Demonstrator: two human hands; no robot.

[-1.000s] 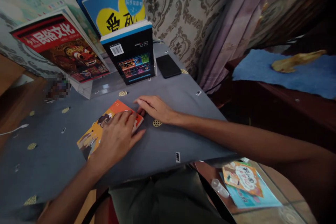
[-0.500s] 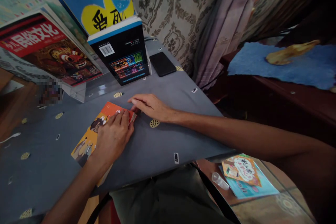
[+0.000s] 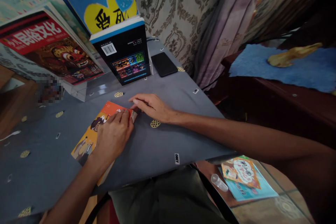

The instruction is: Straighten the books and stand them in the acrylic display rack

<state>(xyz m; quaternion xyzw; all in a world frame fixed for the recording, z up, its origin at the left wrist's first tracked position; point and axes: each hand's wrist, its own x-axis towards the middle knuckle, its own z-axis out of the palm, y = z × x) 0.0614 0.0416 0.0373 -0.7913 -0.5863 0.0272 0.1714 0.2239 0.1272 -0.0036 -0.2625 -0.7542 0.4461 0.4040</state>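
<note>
Dark clothing (image 3: 154,199) is nearest, at the table's front edge; lower right, below the tabletop, a clear plastic cup (image 3: 219,182) sits beside two overlapping books (image 3: 243,176)

Left hand (image 3: 112,131) lies palm down over the orange-yellow book (image 3: 94,126), fingers close together and slightly bent, covering part of the cover; thumb hard to make out, can't tell whether it grips the edge

That book lies flat, cover up and skewed, on the grey tablecloth (image 3: 157,143), left of the middle

Right hand (image 3: 152,106) is at the book's upper right corner, half curled, thumb beside forefinger; tips partly hidden, so can't tell if it pinches anything or touches the book

Further back, black phone (image 3: 164,64) lies flat, just right of the black book (image 3: 123,56) standing in a clear stand (image 3: 81,92); red magazine (image 3: 56,47) leans back to its left

Behind them, a blue-and-yellow book (image 3: 93,5), then patterned wall covering (image 3: 181,10)
</note>
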